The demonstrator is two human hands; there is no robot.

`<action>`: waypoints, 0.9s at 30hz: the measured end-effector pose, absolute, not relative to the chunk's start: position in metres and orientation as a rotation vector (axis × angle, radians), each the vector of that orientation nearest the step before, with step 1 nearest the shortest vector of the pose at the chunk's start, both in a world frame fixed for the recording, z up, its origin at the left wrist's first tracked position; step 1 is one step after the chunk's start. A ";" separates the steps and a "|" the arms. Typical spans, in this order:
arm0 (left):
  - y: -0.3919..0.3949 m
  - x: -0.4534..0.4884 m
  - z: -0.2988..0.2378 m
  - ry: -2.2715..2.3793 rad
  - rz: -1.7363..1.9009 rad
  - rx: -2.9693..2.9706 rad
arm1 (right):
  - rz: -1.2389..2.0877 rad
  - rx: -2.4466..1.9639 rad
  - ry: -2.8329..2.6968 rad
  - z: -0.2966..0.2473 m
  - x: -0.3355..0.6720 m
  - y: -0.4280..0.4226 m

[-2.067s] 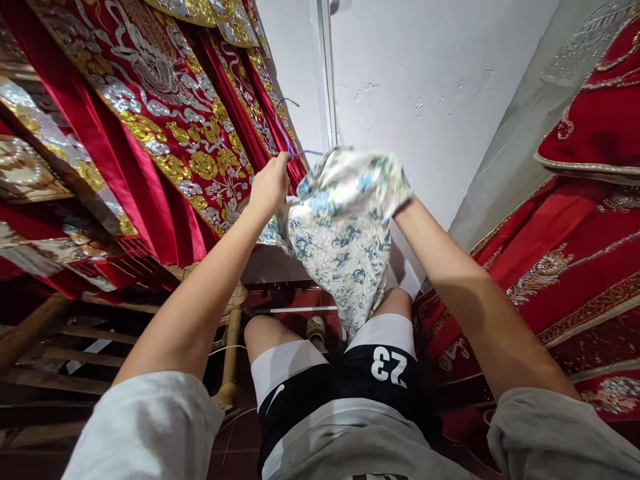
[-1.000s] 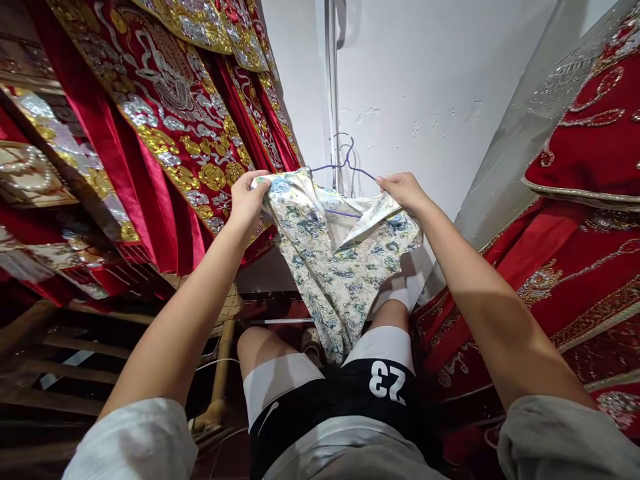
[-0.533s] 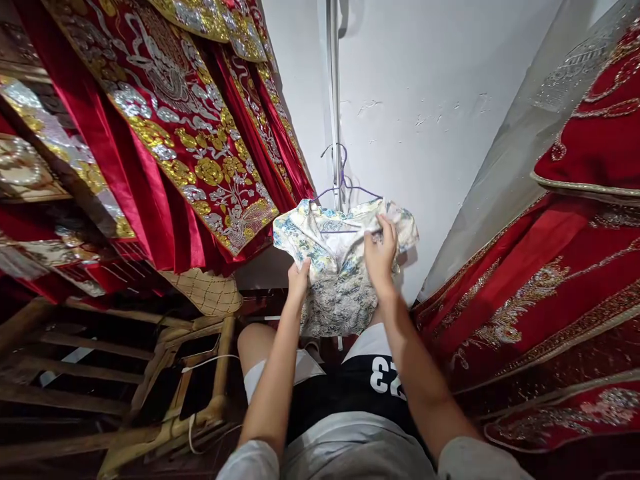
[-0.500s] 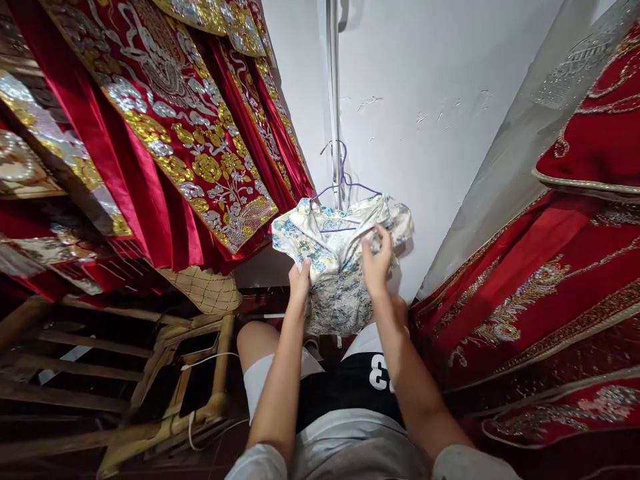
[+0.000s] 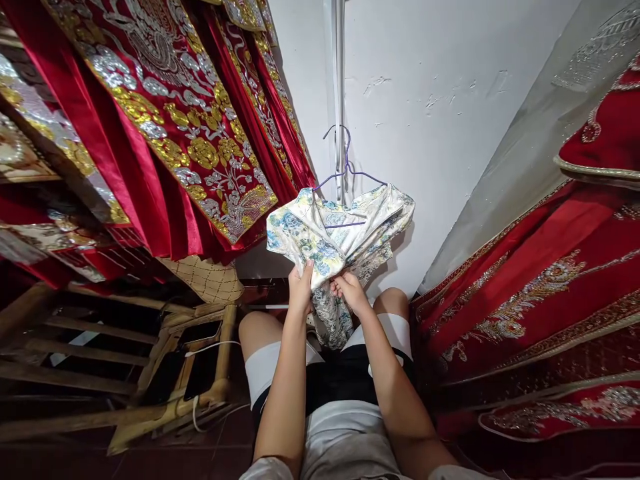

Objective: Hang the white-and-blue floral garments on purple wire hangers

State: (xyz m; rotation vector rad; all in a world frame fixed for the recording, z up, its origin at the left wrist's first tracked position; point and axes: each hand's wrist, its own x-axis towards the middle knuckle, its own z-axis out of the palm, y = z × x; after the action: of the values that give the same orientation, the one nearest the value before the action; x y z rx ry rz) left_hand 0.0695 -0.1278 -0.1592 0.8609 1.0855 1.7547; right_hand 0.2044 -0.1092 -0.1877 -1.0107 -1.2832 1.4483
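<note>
A short-sleeved floral garment (image 5: 320,250), pale with blue and yellow flowers, hangs by its shoulders on a purple hanger (image 5: 325,181) against the wall. My left hand (image 5: 300,285) pinches its left side at the waist, thumb on the front. At the middle of the waist, my right hand (image 5: 350,291) has its fingers closed on the fabric. Below the hands, the lower part of the garment bunches and drops between my knees. Folds of cloth hide some of my right fingertips.
Red gowns with gold and silver embroidery (image 5: 200,147) hang on the left. More red beaded clothing (image 5: 525,293) lines the right side, by a sheer grey cover (image 5: 500,160). A bamboo chair (image 5: 220,373) with a white cable stands at lower left. A white wall (image 5: 415,53) lies ahead.
My right hand has come down from the garment's right chest to the waist centre and gripped the fabric there. The lower part is now gathered inward. My left hand keeps its hold.
</note>
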 end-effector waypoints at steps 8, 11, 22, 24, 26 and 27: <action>-0.141 0.064 -0.176 1.673 2.184 1.039 | 1.390 -1.103 -1.261 -0.191 0.220 -0.112; -0.148 0.074 -0.194 1.720 2.069 1.373 | 1.398 -1.121 -1.335 -0.187 0.224 -0.114; -0.149 0.109 -0.210 1.413 1.640 1.650 | 1.493 -1.040 -1.247 -0.153 0.231 -0.128; -0.150 0.106 -0.209 1.408 1.616 1.728 | 1.450 -1.009 -1.133 -0.130 0.234 -0.119; -0.150 0.103 -0.209 1.396 1.555 1.814 | 1.381 -0.974 -1.102 -0.097 0.237 -0.103; -0.150 0.102 -0.209 1.395 1.519 1.850 | 1.350 -0.935 -1.125 -0.078 0.238 -0.093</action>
State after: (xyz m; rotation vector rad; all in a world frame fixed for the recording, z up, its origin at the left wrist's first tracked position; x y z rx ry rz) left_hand 0.1025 -0.1504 -0.2086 1.8496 1.3950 1.5188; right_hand 0.2375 -0.0927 -0.0776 -0.9347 -1.1254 1.3501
